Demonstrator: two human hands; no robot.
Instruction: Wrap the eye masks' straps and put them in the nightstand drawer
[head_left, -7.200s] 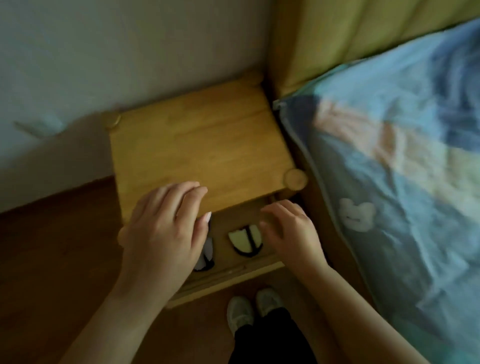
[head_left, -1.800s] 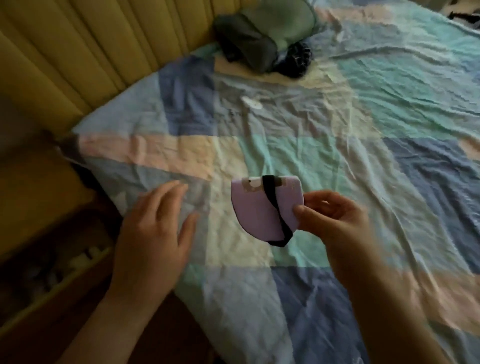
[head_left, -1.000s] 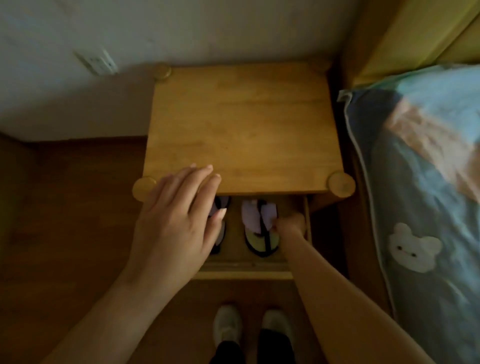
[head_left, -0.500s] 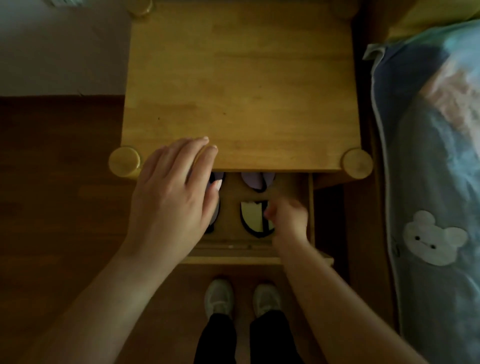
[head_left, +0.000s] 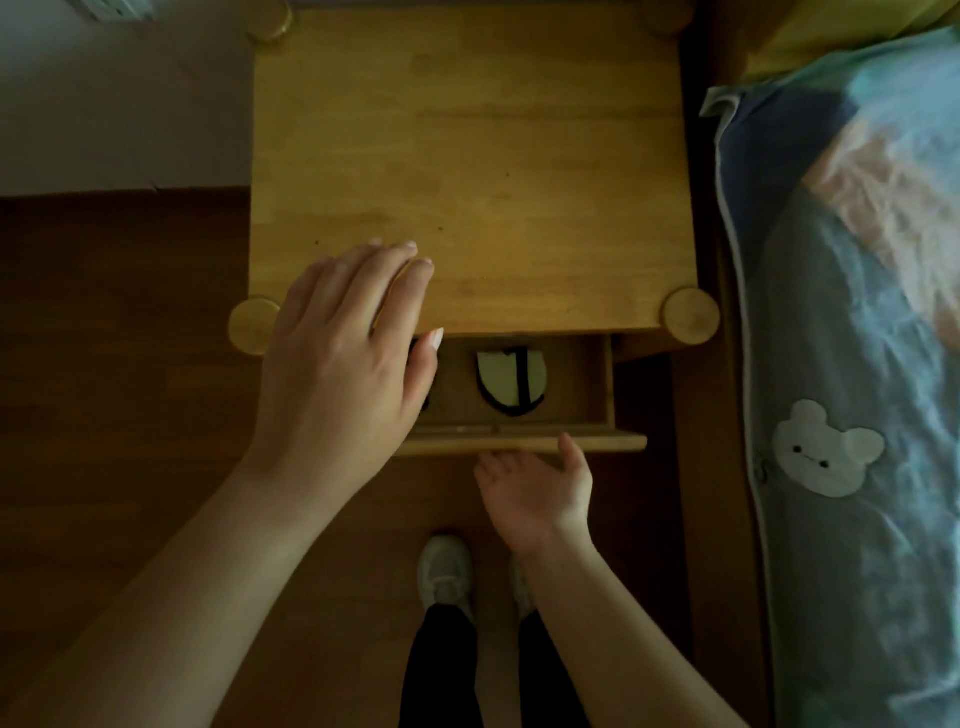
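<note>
The wooden nightstand (head_left: 467, 171) has its drawer (head_left: 571, 443) pulled out a little. Inside lies a folded pale yellow eye mask (head_left: 511, 382) with its black strap wound around it. A second, darker mask (head_left: 423, 405) shows only as a sliver behind my left hand. My left hand (head_left: 343, 364) hovers flat over the nightstand's front left edge, fingers apart, holding nothing. My right hand (head_left: 537, 488) is just below the drawer front, fingers open, thumb tip touching the front's lower edge. The purple mask is out of sight under the nightstand top.
A bed with a patchwork blue, green and pink cover (head_left: 852, 364) runs along the right, a white bear patch (head_left: 826, 452) on its side. Dark wooden floor (head_left: 119, 338) lies to the left and below. My white shoes (head_left: 447, 577) stand under the drawer.
My right hand has come out of the drawer and now rests at the drawer front. The drawer is pushed further in, hiding the purple mask. My left hand has barely moved.
</note>
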